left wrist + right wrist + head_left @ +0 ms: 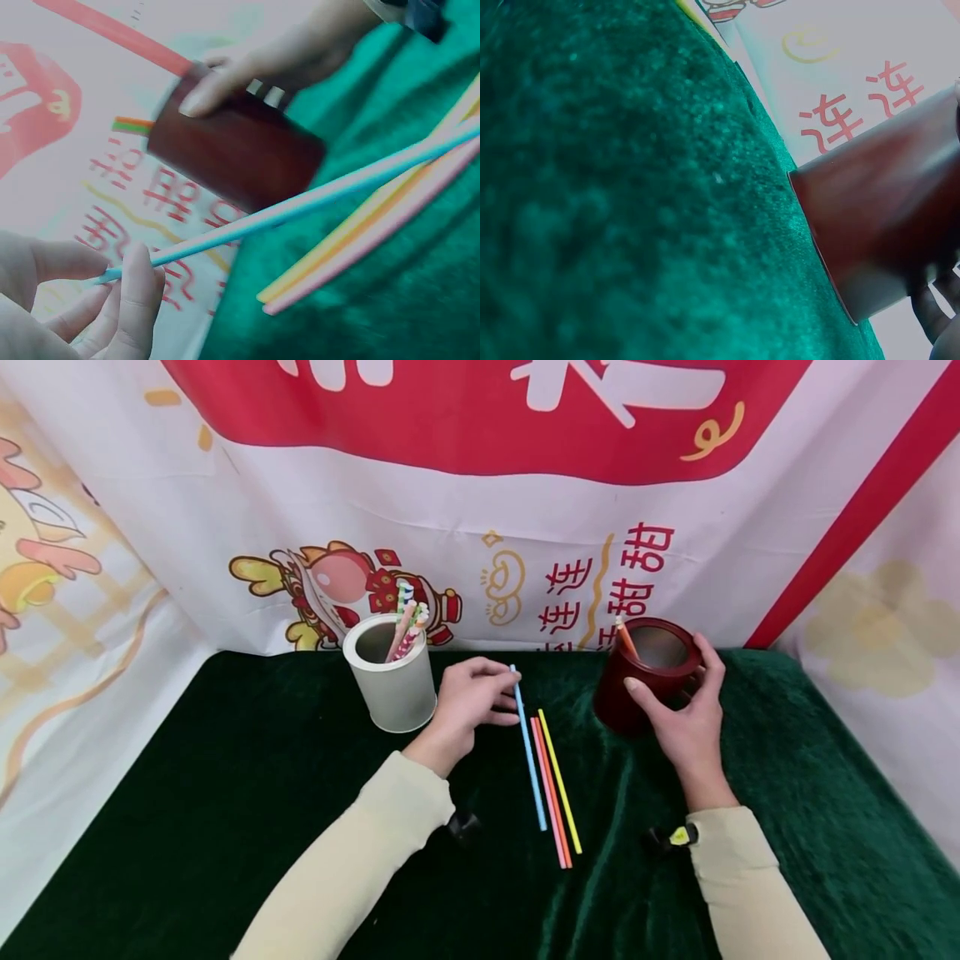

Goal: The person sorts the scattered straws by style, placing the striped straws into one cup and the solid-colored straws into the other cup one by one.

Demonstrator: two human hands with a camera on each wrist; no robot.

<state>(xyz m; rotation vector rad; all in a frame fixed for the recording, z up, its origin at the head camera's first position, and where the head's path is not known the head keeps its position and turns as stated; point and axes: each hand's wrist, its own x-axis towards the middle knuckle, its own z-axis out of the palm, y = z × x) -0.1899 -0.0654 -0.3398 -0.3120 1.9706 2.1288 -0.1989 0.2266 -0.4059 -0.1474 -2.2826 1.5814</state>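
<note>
My left hand (pixel 471 697) pinches the far end of a thin blue stick (pixel 529 760) between thumb and fingertips. In the left wrist view, the blue stick (pixel 300 204) slants up to the right from those fingertips (pixel 136 262). Around a dark red pen cup (pixel 626 693) at the right, my right hand (pixel 692 714) has its thumb on the near side and its fingers on the far side. An orange pencil-like stick (pixel 626 637) leans inside that cup. Pink (pixel 550 793), orange (pixel 557 802) and yellow (pixel 560 781) sticks lie close together beside the blue one.
A white pen cup (pixel 393 693) holding several patterned sticks (pixel 408 631) stands just left of my left hand. Dark green velvet cloth (pixel 225 827) covers the table. Behind its back edge hangs a printed white and red cloth (pixel 450 502).
</note>
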